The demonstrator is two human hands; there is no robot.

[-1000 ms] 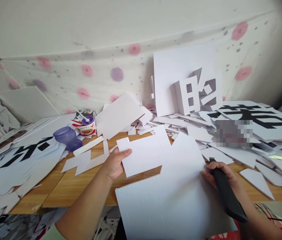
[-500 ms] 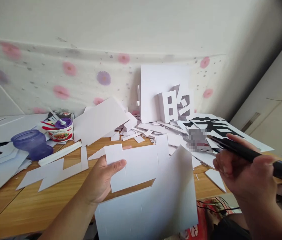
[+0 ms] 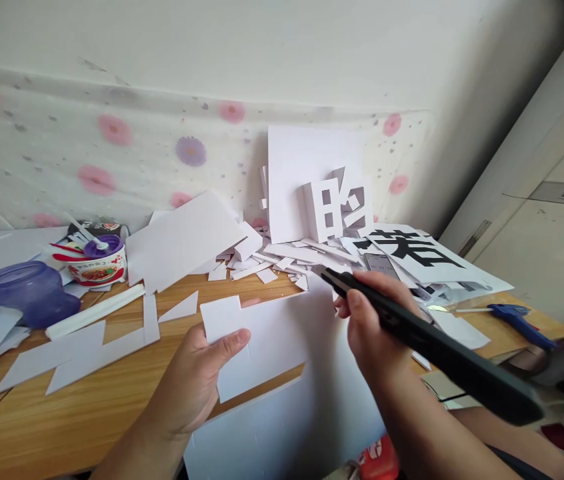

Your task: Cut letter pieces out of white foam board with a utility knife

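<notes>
Fingers of the left hand (image 3: 192, 383) pinched the stepped left end of a white board (image 3: 282, 333), the thumb lying on its upper face. The right hand (image 3: 377, 327) had its fingers wrapped around a long black tool (image 3: 442, 353), its narrow tip pointing away and to the left over the board's far side; whether the tip touched the board could not be told. Half a second earlier that hand had been off to the right, clear of the board; now it had come in over the board's right part, which suggested that both hands were again engaged with one piece. The board reached over the near part of the wooden bench (image 3: 127, 393), a long notch in it showing wood beneath. The view had also swung to the right, bringing in a blue gun-shaped tool (image 3: 517, 323) at the bench's right end. Beyond the hands lay a heap of white offcuts (image 3: 287, 257), with a raised white character (image 3: 318, 213) standing behind it. A red-and-white tub (image 3: 97, 270) and a purple container (image 3: 32, 293) stood at left.
</notes>
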